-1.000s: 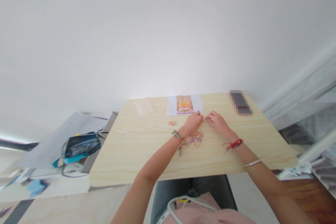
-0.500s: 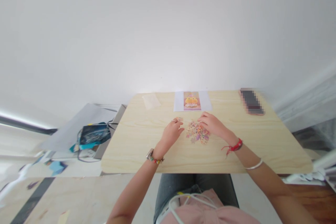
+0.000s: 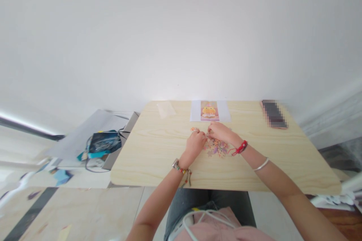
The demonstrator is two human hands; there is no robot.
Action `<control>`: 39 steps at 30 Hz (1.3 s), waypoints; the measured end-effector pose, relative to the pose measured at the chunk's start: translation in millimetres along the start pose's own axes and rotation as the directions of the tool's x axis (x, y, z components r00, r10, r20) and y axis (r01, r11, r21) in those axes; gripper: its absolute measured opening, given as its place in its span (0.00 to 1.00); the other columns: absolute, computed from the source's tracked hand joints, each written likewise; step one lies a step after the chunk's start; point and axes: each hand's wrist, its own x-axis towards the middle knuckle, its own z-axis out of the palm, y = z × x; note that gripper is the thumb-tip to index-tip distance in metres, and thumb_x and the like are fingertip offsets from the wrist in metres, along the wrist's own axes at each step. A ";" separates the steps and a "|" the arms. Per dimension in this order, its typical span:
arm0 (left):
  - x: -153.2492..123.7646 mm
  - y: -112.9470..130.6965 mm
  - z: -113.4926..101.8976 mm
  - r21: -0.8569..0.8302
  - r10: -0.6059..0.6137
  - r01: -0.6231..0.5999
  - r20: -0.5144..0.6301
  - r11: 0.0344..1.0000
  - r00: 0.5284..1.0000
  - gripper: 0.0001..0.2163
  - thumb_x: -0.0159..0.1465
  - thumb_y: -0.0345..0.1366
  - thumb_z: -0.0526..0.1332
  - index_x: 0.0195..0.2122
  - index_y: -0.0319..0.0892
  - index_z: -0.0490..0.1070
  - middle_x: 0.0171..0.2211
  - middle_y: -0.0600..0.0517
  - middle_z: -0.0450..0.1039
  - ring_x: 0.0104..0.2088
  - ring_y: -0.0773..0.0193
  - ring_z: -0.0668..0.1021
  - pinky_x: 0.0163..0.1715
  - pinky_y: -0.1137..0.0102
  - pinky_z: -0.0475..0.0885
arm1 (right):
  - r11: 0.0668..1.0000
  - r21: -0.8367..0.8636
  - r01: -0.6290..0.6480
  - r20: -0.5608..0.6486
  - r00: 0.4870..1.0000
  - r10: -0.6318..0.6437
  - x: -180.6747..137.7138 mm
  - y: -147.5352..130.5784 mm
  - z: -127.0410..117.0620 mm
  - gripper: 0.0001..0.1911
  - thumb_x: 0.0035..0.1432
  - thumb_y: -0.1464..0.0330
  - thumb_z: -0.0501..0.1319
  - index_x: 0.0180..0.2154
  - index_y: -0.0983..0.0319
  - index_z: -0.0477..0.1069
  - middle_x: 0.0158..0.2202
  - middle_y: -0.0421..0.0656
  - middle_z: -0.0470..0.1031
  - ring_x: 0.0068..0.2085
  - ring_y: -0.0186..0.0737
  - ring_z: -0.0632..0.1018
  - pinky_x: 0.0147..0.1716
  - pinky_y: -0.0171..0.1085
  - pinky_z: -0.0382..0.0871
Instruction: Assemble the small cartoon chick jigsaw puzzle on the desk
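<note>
Small pink, orange and purple jigsaw puzzle pieces (image 3: pixel 217 149) lie in a loose pile on the light wooden table (image 3: pixel 152 147). My left hand (image 3: pixel 195 144), with its fingers curled together, is at the pile's left edge; what it holds, if anything, is hidden. My right hand (image 3: pixel 222 132) reaches over the far side of the pile, thumb and fingers pinched on a puzzle piece, close to the left fingertips. A few separate orange pieces (image 3: pixel 192 129) show just beyond my left hand. Behind the hands lies a printed picture (image 3: pixel 209 111) of a yellow-orange figure on white paper.
A clear plastic sheet or bag (image 3: pixel 166 109) lies at the table's back left. At the back right is a phone (image 3: pixel 273 114), blurred out. The white wall (image 3: pixel 181 45) borders the back edge. Left of the table, a dark blue bag (image 3: pixel 104 143) sits lower down.
My right hand has moved left across the far side of the pile. My left hand has come right, its fingers more curled, so the hands now nearly meet. The view has shifted slightly.
</note>
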 end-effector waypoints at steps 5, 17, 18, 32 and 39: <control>1.1 -6.6 -1.8 -0.076 0.070 -0.077 -0.089 0.994 0.994 0.10 0.58 0.36 0.58 0.41 0.40 0.68 0.37 0.48 0.66 0.39 0.63 0.71 0.39 0.70 0.67 | 0.999 0.004 0.053 -0.078 0.996 -0.053 -6.2 -7.9 -4.0 0.07 0.52 0.68 0.59 0.32 0.66 0.71 0.35 0.47 0.69 0.34 0.38 0.72 0.33 0.34 0.62; 10.3 15.2 -24.4 -0.168 0.333 -0.349 -0.118 0.922 0.936 0.08 0.57 0.33 0.60 0.38 0.41 0.68 0.34 0.51 0.64 0.33 0.66 0.71 0.36 0.71 0.68 | 0.979 0.100 0.176 -0.326 0.936 -0.135 -55.4 8.7 -18.8 0.09 0.55 0.65 0.57 0.37 0.62 0.68 0.36 0.44 0.67 0.37 0.39 0.71 0.38 0.38 0.64; 12.9 19.8 -23.7 -0.165 0.348 -0.364 -0.117 0.917 0.930 0.08 0.57 0.33 0.59 0.39 0.41 0.68 0.34 0.51 0.64 0.34 0.66 0.71 0.36 0.71 0.68 | 0.980 0.103 0.171 -0.333 0.934 -0.128 -59.0 13.5 -20.3 0.09 0.55 0.65 0.57 0.37 0.62 0.68 0.36 0.44 0.67 0.37 0.38 0.71 0.38 0.38 0.64; 67.6 73.0 14.7 0.066 0.356 -0.363 0.095 0.929 0.930 0.08 0.61 0.33 0.53 0.40 0.39 0.66 0.39 0.47 0.64 0.39 0.63 0.72 0.37 0.70 0.68 | 0.998 0.056 -0.035 -0.262 0.964 0.049 -67.1 72.9 -3.0 0.07 0.57 0.70 0.54 0.36 0.65 0.68 0.36 0.45 0.65 0.39 0.39 0.70 0.40 0.38 0.64; 48.6 37.0 -13.8 0.055 0.282 -0.282 0.010 0.958 0.959 0.13 0.59 0.32 0.57 0.45 0.38 0.64 0.43 0.45 0.65 0.42 0.61 0.71 0.39 0.70 0.67 | 0.997 0.052 -0.057 -0.271 0.960 0.069 -70.2 64.0 -5.4 0.08 0.57 0.69 0.53 0.37 0.65 0.68 0.37 0.46 0.65 0.38 0.38 0.70 0.39 0.37 0.64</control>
